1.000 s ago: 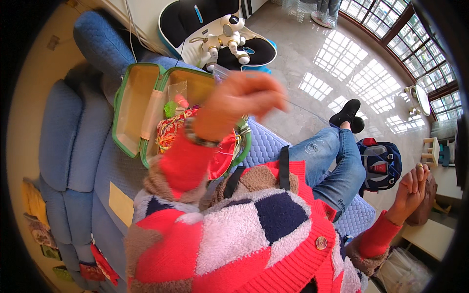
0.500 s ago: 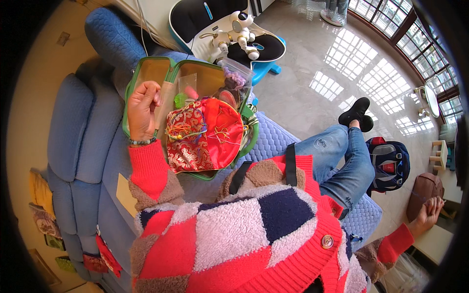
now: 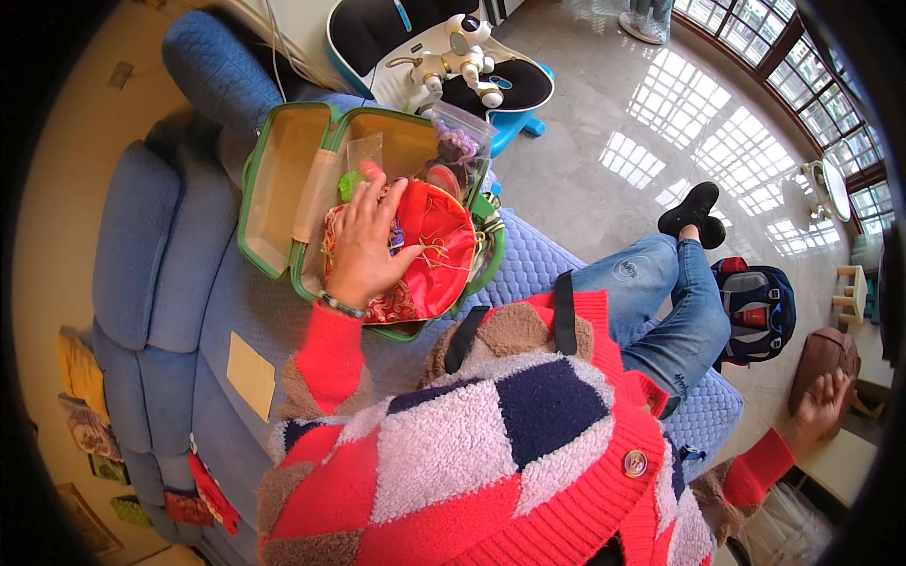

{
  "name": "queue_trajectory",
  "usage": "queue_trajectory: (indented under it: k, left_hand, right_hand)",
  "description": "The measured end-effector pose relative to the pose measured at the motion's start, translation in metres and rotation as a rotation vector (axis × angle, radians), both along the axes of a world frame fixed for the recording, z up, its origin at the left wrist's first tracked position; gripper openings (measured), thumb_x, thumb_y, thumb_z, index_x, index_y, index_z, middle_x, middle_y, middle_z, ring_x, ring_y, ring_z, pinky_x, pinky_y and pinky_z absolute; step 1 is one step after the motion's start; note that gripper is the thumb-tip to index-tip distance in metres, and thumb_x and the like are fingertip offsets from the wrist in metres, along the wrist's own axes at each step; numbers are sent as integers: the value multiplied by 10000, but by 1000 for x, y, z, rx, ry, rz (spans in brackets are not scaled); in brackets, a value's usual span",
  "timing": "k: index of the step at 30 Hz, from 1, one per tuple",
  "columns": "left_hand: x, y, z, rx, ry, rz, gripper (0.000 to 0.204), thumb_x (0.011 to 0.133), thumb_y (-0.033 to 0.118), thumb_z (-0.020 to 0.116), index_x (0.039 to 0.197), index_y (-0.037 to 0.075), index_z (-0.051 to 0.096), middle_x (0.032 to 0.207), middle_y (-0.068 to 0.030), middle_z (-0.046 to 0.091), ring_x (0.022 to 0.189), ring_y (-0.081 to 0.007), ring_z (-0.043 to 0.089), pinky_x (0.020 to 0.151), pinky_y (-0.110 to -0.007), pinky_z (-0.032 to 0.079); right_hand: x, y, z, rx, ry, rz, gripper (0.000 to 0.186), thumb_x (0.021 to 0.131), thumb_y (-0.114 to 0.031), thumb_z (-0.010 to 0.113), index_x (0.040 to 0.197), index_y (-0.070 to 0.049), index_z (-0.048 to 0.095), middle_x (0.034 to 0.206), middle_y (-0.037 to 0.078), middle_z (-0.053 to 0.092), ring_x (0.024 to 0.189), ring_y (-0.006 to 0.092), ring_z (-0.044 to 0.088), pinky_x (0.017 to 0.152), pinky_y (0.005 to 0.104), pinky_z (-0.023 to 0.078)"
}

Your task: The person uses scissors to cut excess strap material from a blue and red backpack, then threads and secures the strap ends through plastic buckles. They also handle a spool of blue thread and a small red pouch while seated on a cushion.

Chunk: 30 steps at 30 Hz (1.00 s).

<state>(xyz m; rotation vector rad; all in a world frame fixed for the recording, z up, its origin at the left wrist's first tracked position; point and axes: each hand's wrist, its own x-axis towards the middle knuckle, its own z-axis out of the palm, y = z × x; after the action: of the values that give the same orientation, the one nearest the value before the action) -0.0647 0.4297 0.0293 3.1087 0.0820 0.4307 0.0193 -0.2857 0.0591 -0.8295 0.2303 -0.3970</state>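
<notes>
My left hand lies over a red brocade pouch with its fingers spread, hiding part of the patterned cloth and the colourful cords. The pouch rests in an open green case on the blue sofa. Beyond my fingertips are a pink piece and a green piece by a small clear bag. A clear zip bag with purple beads or cord stands at the case's far right corner. Out at the far right, my right hand is closed near a brown bag; anything in its fingers is too small to make out.
A white robot dog toy stands on a black and white chair behind the case. A yellow paper lies on the sofa. Right of my legs are a dark blue backpack and the brown bag.
My left hand has moved right from above the case's left half down onto the red pouch, and its curled fingers have spread. My right hand has shifted slightly and stays closed.
</notes>
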Motion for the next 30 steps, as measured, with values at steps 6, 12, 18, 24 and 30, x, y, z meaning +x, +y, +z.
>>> queue_trajectory:
  k: [6,12,18,24,30]
  left_hand:
    - [-22,20,13,-124,-81,180,719,707,33,609,1395,105,415,1278,-142,507,1192,-328,486,1000,-432,388]
    - [-13,-17,19,-211,-200,-61,536,741,98,661,1262,75,539,1127,-149,544,1059,-340,531,954,-455,399]
    - [13,-76,-8,-184,11,-183,518,753,198,717,1227,85,544,1007,-114,554,937,-311,538,802,-432,424]
    - [18,-54,-32,-267,-39,-70,426,723,-3,529,1132,101,586,954,-122,616,852,-331,604,738,-434,482]
    - [5,20,3,-947,-153,73,386,826,-73,496,1198,13,555,1173,-102,597,1099,-201,564,969,-322,436]
  right_hand:
    - [29,158,-33,-402,153,120,173,1009,-196,494,1064,-63,591,678,-9,480,509,16,378,428,141,283]
    - [24,239,-42,-566,158,466,183,999,-166,496,1056,-25,599,618,-59,395,477,3,311,410,171,208]
    - [-23,193,-34,-640,286,350,190,1005,-164,480,1062,-36,608,603,-55,431,479,4,320,419,166,219]
    - [-76,145,-59,-675,335,157,150,987,-183,534,1013,-68,627,611,-51,461,469,7,348,422,156,234]
    - [-175,82,-112,-1368,656,-72,86,880,-113,634,879,-26,637,741,5,598,682,102,549,626,257,453]
